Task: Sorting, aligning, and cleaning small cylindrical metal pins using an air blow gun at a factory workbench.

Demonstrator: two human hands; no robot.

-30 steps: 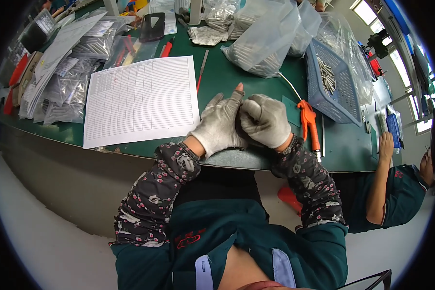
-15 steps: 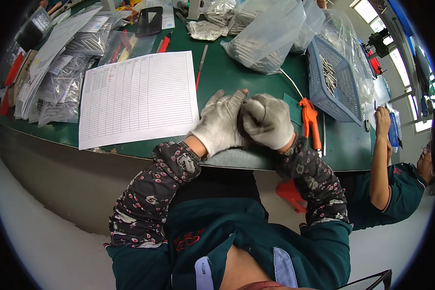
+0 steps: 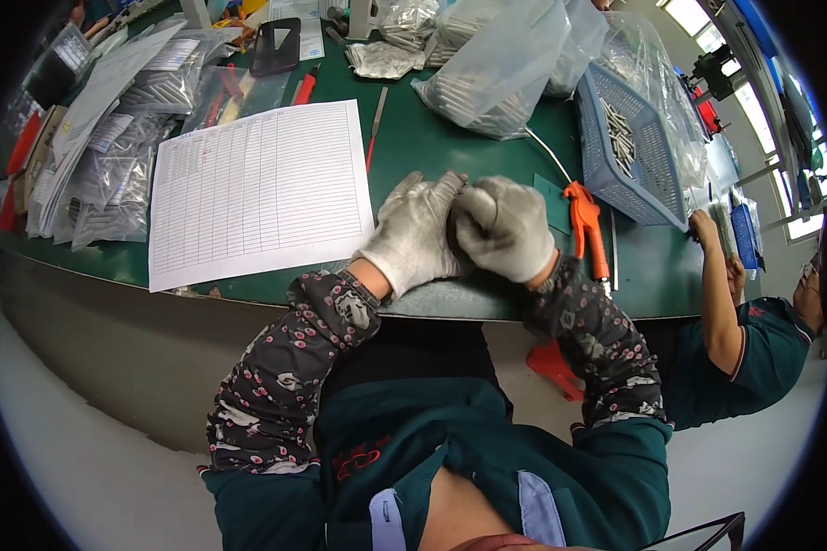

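Note:
My left hand (image 3: pixel 413 230), in a whitish work glove, rests near the table's front edge with its fingers pressed together and pointing away from me. Against it, my right hand (image 3: pixel 507 230), in the same kind of glove, is curled into a fist. Whatever the two hands hold between them is hidden by the gloves. A lined paper form (image 3: pixel 262 193) lies just left of my left hand. Right of my right hand is an orange air blow gun (image 3: pixel 585 220) with a thin metal nozzle, lying beside a slim metal rod (image 3: pixel 615 253).
A blue plastic basket (image 3: pixel 648 174) with small metal pins (image 3: pixel 619 138) stands at right. Plastic bags of metal rods (image 3: pixel 487 92) lie behind my hands, and more bags (image 3: pixel 115 179) at left. A red-handled file (image 3: pixel 376 129) lies beyond the form. A co-worker's arm (image 3: pixel 721 294) is far right.
My hands stay together in nearly the same place and pose. The view has shifted slightly. At far right, the co-worker's raised hand has come down toward the table.

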